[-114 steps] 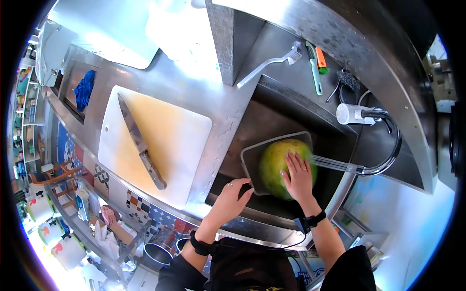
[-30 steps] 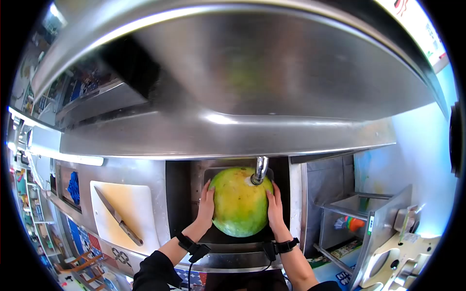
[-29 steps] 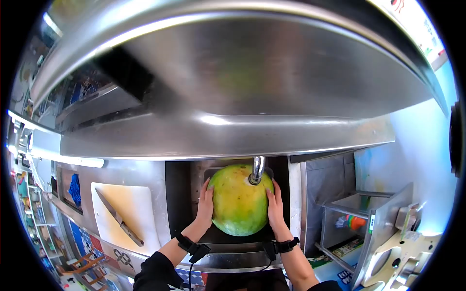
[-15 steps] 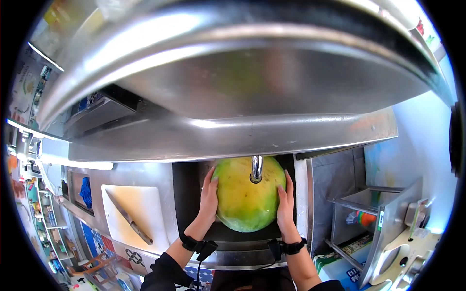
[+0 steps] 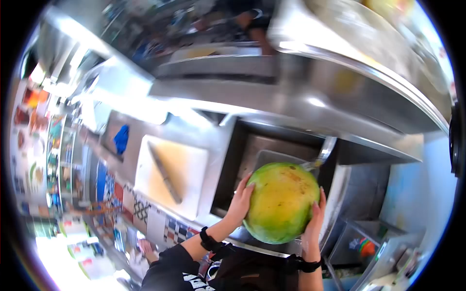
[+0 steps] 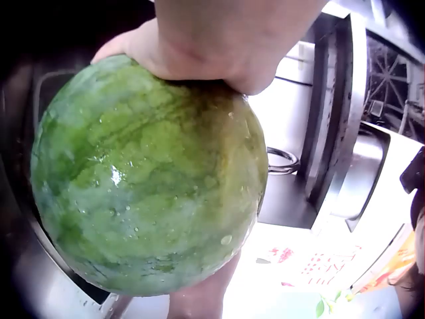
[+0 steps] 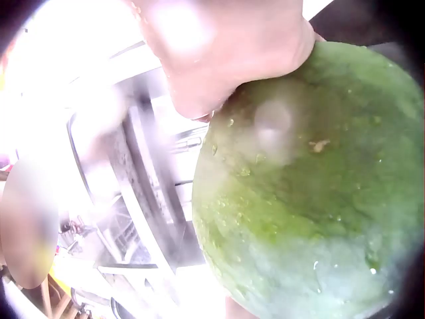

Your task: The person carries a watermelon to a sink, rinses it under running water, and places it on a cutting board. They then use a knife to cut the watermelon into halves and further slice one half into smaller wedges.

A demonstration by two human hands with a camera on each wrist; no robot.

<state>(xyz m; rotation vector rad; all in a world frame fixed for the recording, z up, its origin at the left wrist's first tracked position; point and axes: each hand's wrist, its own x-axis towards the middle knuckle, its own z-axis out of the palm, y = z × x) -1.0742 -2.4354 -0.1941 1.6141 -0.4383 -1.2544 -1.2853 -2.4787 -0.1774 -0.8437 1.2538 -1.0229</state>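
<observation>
You're in some kind of kitchen: stainless steel sink (image 5: 253, 150), faucet (image 5: 326, 149), and a knife (image 5: 166, 177) lying on a white cutting board (image 5: 191, 167).

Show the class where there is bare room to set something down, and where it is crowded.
Bare: the steel counter between the cutting board and the sink, and the board on either side of the knife. Crowded: around the watermelon, with the left hand, right hand and faucet close by.
</observation>
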